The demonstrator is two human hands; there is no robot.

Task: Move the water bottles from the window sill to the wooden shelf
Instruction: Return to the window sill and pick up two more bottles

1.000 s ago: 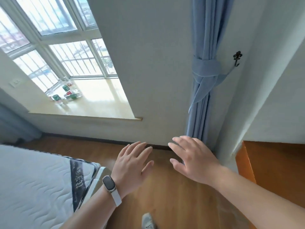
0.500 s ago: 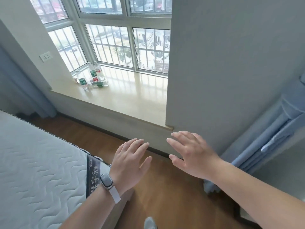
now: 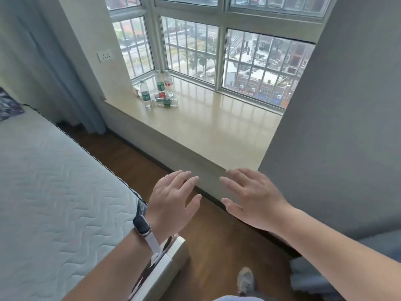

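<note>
Where the glossy beige window sill meets the far left corner of the barred window, the water bottles sit in a tight cluster. They are slim, round and made of clear plastic, and five can be counted. Three stand upright, two with green labels and one with red. Two lie on their sides in front, one red-labelled and one green-labelled. A small pale thing just left of them is too blurred to tell.

The left hand, with a dark watch on a white strap, and the right hand hover side by side above the near edge of the sill, well apart from the bottles. Neither has a grip on anything, and the fingers of both are straight and spread. Dark wooden floor runs below, a quilted white mattress fills the left, and a plain grey wall covers the sill's right end.
</note>
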